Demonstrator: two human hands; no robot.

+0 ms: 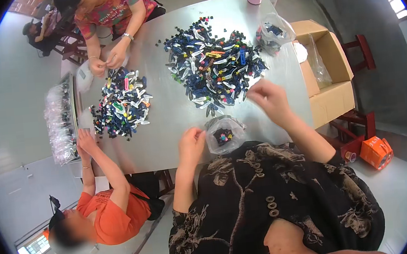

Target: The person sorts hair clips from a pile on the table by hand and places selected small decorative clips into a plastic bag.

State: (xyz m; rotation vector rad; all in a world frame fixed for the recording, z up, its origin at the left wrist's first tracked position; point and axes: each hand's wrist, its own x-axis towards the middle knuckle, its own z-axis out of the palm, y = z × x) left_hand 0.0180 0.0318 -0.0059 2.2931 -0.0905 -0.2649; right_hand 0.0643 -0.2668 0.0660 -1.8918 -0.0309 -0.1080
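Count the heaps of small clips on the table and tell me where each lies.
2. The larger heap lies beside the wearer's right hand; the smaller heap lies farther left on the table.

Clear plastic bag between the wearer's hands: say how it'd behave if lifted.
The plastic bag looks thin and crumpled, so probably floppy. Small multicoloured pieces inside might make its base sag, or spill through the seemingly open mouth.

Left hand (pixel 191 144) just inside the table's (pixel 162 106) near edge, fingers curled; right hand (pixel 270 98) farther in, toward the right edge, fingers bent and pointing left, forearm slanting inward; both forearms bare, fingertip closure unclear.
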